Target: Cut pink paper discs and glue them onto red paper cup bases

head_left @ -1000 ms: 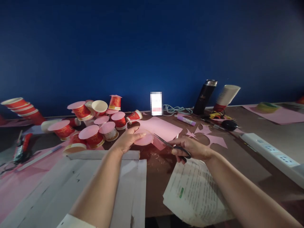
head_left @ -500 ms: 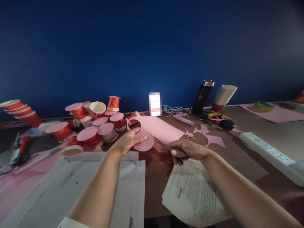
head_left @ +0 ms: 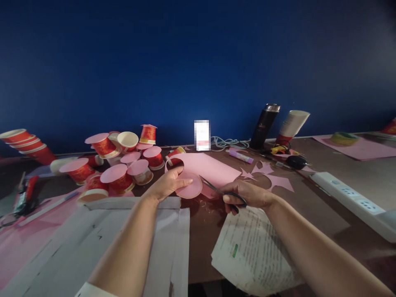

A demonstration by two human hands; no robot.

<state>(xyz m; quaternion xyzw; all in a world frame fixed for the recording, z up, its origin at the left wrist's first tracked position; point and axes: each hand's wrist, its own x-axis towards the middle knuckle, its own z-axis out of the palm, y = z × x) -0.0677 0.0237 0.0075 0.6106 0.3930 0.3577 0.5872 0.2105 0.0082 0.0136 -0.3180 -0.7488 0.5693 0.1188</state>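
My left hand (head_left: 167, 184) pinches pink paper, its thumb lying across a round disc (head_left: 191, 189) with a pale outlined edge. Behind that disc the pink paper sheet (head_left: 210, 167) curls upward, and a rounded gap shows at its left end. Black-handled scissors (head_left: 211, 185) are gripped in my right hand (head_left: 246, 193), fingers through the handle loops. Their blades are slightly apart and point at the disc's right edge. To the left of my hands stand several red paper cups (head_left: 116, 181) topped with pink discs.
Pink offcuts (head_left: 280, 182) and a purple glue stick (head_left: 240, 156) lie to the right. Farther out are a black flask (head_left: 264, 128), stacked cups (head_left: 292, 126) and a white power strip (head_left: 349, 202). Printed sheets (head_left: 250, 251) and grey-white board (head_left: 114, 231) cover the near side.
The pink disc and my left fingers have shifted very slightly right and down. The scissor blades have parted a little at the disc's edge; my right hand stays nearly in place.
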